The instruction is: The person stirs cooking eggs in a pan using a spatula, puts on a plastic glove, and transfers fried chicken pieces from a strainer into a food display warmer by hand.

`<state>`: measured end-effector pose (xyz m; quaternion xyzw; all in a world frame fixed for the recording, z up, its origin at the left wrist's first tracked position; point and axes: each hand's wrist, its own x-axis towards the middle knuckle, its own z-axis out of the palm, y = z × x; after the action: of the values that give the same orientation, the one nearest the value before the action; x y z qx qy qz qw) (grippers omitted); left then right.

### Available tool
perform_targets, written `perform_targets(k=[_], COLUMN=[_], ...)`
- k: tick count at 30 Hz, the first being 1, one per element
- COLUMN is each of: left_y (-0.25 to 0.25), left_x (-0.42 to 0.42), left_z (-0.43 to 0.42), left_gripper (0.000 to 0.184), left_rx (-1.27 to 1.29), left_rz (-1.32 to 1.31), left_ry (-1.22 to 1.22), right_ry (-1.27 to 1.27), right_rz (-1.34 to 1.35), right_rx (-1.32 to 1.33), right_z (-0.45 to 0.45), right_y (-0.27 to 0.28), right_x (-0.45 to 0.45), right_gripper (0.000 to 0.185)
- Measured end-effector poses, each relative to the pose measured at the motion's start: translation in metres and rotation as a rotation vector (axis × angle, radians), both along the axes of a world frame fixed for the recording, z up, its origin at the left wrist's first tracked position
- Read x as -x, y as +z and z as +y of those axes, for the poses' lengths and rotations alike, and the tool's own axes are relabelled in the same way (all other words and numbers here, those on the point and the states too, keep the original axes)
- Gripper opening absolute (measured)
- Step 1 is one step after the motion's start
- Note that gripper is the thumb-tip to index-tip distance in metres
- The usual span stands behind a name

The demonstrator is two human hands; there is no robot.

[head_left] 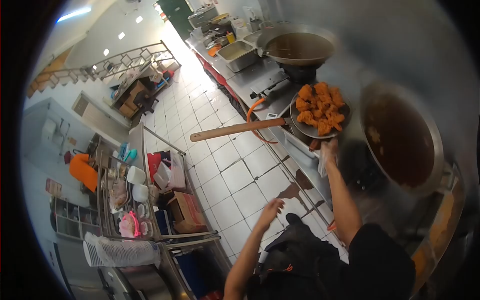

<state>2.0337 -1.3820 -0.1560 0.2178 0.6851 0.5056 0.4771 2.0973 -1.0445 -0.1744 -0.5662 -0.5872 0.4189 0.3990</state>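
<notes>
Golden-orange fried pieces (pixel 320 107) fill a round strainer (pixel 325 134), whose long wooden handle (pixel 235 130) reaches left over the floor. My right hand (pixel 328 150), partly covered by clear plastic, is closed at the strainer's near edge; exactly what its fingers hold is hidden. Low over the tiled floor, my left hand (pixel 272 209) has loosely curled fingers, and they touch nothing that I can see. On the right is a large wok (pixel 400 135) of dark oil with some pale bits floating in it.
Another wok (pixel 298 47) of brown liquid stands on a burner at the back. Beside it on the steel counter is a metal tray (pixel 237 54). An orange hose (pixel 251 114) hangs at the counter edge. Shelving with stacked plastic cups (pixel 122 252) and a cardboard box (pixel 186 212) stand left.
</notes>
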Motion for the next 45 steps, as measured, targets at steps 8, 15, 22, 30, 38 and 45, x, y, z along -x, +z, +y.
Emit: perform_targets(k=[8, 15, 22, 30, 38, 45], left_y=[-0.024, -0.054, -0.02, 0.099, 0.296, 0.37], left_x=[0.12, 0.114, -0.018, -0.21, -0.416, -0.676], left_z=[0.099, 0.076, -0.028, -0.076, -0.14, -0.108], left_gripper=[0.042, 0.064, 0.046, 0.049, 0.045, 0.042], left_rx=[-0.225, -0.469, -0.558, -0.412, -0.354, 0.041], left_rz=[-0.594, -0.663, -0.249, -0.048, 0.021, 0.306], left_ry=[0.432, 0.185, 0.463, 1.055, 1.806, 2.308], right_ry=[0.099, 0.347, 0.433, 1.317, 1.997, 2.584], right_rz=[0.019, -0.001, 0.059, -0.155, -0.117, 0.112], right_rx=[0.27, 0.302, 0.285, 0.075, 0.51, -0.802], right_z=[-0.07, -0.146, -0.157, -0.106, -0.194, -0.277], right_y=[0.021, 0.048, 0.022, 0.175, 0.294, 0.387], right_x=[-0.063, -0.118, -0.188, -0.22, -0.201, -0.336], right_gripper=[0.034, 0.04, 0.04, 0.042, 0.043, 0.013])
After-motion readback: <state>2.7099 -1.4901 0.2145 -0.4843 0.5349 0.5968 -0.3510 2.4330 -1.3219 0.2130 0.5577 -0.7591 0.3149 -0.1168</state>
